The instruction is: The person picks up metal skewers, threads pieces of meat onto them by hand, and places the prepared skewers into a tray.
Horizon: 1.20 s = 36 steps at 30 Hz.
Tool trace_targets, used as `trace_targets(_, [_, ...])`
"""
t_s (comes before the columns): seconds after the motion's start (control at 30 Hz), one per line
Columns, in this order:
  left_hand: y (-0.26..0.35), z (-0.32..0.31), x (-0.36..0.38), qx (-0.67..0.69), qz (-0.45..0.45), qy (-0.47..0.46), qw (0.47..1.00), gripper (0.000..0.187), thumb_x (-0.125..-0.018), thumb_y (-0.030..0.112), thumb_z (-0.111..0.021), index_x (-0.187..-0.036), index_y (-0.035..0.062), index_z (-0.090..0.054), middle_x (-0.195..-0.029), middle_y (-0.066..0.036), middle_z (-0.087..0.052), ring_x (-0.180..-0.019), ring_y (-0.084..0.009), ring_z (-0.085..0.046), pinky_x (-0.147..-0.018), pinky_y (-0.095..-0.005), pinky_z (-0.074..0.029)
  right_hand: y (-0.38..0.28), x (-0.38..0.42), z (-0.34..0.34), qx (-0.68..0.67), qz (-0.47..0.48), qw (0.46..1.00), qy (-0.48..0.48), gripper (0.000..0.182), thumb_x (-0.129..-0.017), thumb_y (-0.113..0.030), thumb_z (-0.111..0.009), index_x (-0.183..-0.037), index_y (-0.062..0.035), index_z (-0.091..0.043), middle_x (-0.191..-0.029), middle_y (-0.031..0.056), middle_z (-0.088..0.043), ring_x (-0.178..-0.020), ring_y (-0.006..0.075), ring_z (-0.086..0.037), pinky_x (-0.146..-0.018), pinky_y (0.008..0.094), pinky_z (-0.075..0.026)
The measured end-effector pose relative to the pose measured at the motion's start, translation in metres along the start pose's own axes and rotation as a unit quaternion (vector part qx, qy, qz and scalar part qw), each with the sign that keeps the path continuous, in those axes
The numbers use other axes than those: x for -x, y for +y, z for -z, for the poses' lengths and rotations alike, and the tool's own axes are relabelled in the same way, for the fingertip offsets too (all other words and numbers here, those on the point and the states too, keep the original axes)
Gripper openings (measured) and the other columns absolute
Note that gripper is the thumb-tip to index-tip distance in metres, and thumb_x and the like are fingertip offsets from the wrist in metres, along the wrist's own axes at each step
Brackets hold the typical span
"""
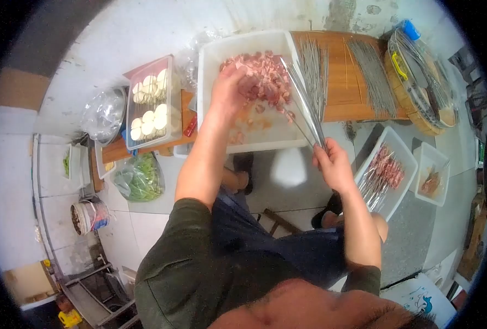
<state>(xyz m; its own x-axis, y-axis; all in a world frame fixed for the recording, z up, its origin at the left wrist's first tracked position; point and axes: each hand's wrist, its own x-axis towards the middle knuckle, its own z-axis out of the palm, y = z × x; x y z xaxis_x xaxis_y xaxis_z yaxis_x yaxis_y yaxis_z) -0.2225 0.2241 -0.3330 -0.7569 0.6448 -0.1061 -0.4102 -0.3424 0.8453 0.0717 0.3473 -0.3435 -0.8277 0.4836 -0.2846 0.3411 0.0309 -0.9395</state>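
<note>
Nearest the camera, at six o'clock, sit the person's dark shirt and lap, with both bare arms reaching up toward twelve. At about three o'clock from centre the right hand (334,163) is closed around the lower ends of a bundle of skewers (304,101), whose tips fan up toward the tub. Further out, the left hand (228,90) is down in the white tub (213,71), fingers curled over the meat (262,77); whether it grips a piece I cannot tell. The two hands are well apart.

By my judgement the step in hand is picking a piece of meat to thread. The next move calls for a firm pinch on one piece and lining it up with a single skewer tip.

At four o'clock a tray (405,159) holds loaded skewers. Beyond the tub, at one o'clock, bare skewers lie on a board (342,107). At ten o'clock a box of white slices (151,104) stands beside the tub.
</note>
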Motion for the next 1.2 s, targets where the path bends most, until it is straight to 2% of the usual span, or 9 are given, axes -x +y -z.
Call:
trace_targets(0.3, [0.002,0.003,0.002,0.027,0.001,0.010,1.000,0.021,-0.097,0.015,-0.057,-0.112,0.0009,-0.059,-0.105,-0.007,-0.065,-0.096,-0.0198,-0.065,-0.086,-0.0342,-0.054,-0.001,0.001,0.001,-0.016,-0.004,1.000,0.002,0.016,-0.098,-0.018,-0.057,-0.092,-0.0035,-0.058,-0.068,-0.0019,-0.057,-0.061,0.0068,-0.049,-0.057,0.0243,-0.040])
trace_targets(0.5, [0.003,0.007,0.002,0.024,0.033,-0.001,0.999,0.031,-0.097,0.021,-0.058,-0.121,0.0011,-0.057,-0.104,-0.010,-0.068,-0.091,-0.0214,-0.066,-0.077,-0.0342,-0.053,-0.003,0.001,0.001,-0.012,-0.001,1.000,-0.004,0.015,-0.098,-0.017,-0.057,-0.092,-0.0032,-0.058,-0.068,-0.0018,-0.057,-0.062,0.0067,-0.049,-0.057,0.0243,-0.041])
trace_targets(0.8, [0.007,-0.003,0.002,0.012,0.016,-0.002,1.000,0.025,-0.097,0.022,-0.058,-0.114,0.0034,-0.059,-0.103,-0.011,-0.069,-0.089,-0.0202,-0.065,-0.075,-0.0353,-0.054,0.002,0.000,0.002,0.003,0.014,1.000,-0.003,0.018,-0.099,-0.018,-0.056,-0.088,-0.0037,-0.056,-0.067,-0.0015,-0.057,-0.061,0.0070,-0.048,-0.057,0.0249,-0.040])
trace_targets(0.9, [0.003,0.010,-0.003,0.023,0.045,-0.024,0.998,0.024,-0.097,0.021,-0.058,-0.114,0.0033,-0.059,-0.104,-0.010,-0.069,-0.089,-0.0193,-0.065,-0.074,-0.0350,-0.054,0.003,0.001,0.003,0.003,0.010,1.000,-0.007,0.019,-0.098,-0.018,-0.056,-0.087,-0.0035,-0.056,-0.067,-0.0010,-0.057,-0.061,0.0072,-0.048,-0.057,0.0252,-0.040])
trace_targets(1.0, [0.003,0.009,-0.003,0.013,0.037,-0.031,0.999,0.023,-0.097,0.019,-0.059,-0.114,0.0032,-0.060,-0.103,-0.008,-0.069,-0.087,-0.0184,-0.065,-0.073,-0.0340,-0.055,0.000,0.001,0.003,0.005,0.002,1.000,-0.007,0.020,-0.098,-0.018,-0.056,-0.086,-0.0031,-0.055,-0.066,-0.0003,-0.057,-0.061,0.0076,-0.048,-0.057,0.0256,-0.040])
trace_targets(1.1, [0.007,0.001,0.002,-0.003,0.030,-0.019,0.999,0.017,-0.097,0.019,-0.057,-0.102,0.0032,-0.061,-0.082,-0.001,-0.059,-0.073,-0.0132,-0.055,-0.072,-0.0304,-0.050,0.003,0.001,0.002,0.008,0.007,1.000,-0.005,0.020,-0.098,-0.019,-0.057,-0.085,-0.0028,-0.055,-0.066,0.0003,-0.057,-0.061,0.0081,-0.049,-0.057,0.0261,-0.040])
trace_targets(1.2, [0.019,-0.024,0.014,-0.006,0.031,0.048,0.998,0.014,-0.097,0.018,-0.057,-0.095,0.0042,-0.060,-0.074,0.002,-0.051,-0.066,-0.0119,-0.048,-0.066,-0.0288,-0.045,0.005,0.000,0.002,0.006,0.019,1.000,-0.008,0.019,-0.099,-0.018,-0.056,-0.086,-0.0042,-0.054,-0.066,-0.0011,-0.056,-0.059,0.0068,-0.047,-0.055,0.0245,-0.038])
